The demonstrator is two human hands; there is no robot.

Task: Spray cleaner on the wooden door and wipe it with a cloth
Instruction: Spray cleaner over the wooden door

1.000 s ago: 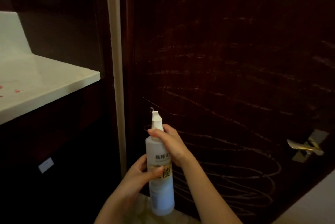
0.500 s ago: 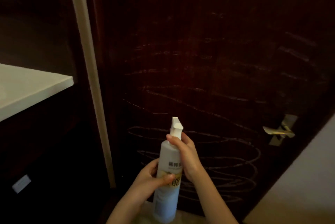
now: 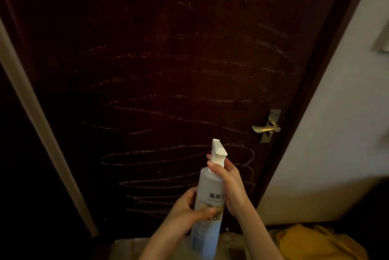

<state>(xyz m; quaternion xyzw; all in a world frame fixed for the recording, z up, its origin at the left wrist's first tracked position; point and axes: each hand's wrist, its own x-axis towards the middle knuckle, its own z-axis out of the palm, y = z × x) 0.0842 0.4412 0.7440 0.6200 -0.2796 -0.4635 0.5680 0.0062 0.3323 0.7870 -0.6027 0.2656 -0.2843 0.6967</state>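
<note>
White plastic spray bottle (image 3: 207, 192), upright, left hand (image 3: 189, 209) gripping body, right hand (image 3: 231, 186) gripping neck, faced dark wooden door (image 3: 168, 70) ahead.

Spray bottle (image 3: 207, 196) shifted right along door (image 3: 168, 49), nearer handle (image 3: 266, 128); white counter gone from view; yellow cloth (image 3: 315, 240) appeared.

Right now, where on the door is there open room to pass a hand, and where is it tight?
Open: the door above the spray bottle, between the pale frame strip and the handle. Tight: low centre, where left hand and right hand grip it, and beside the handle.
</note>
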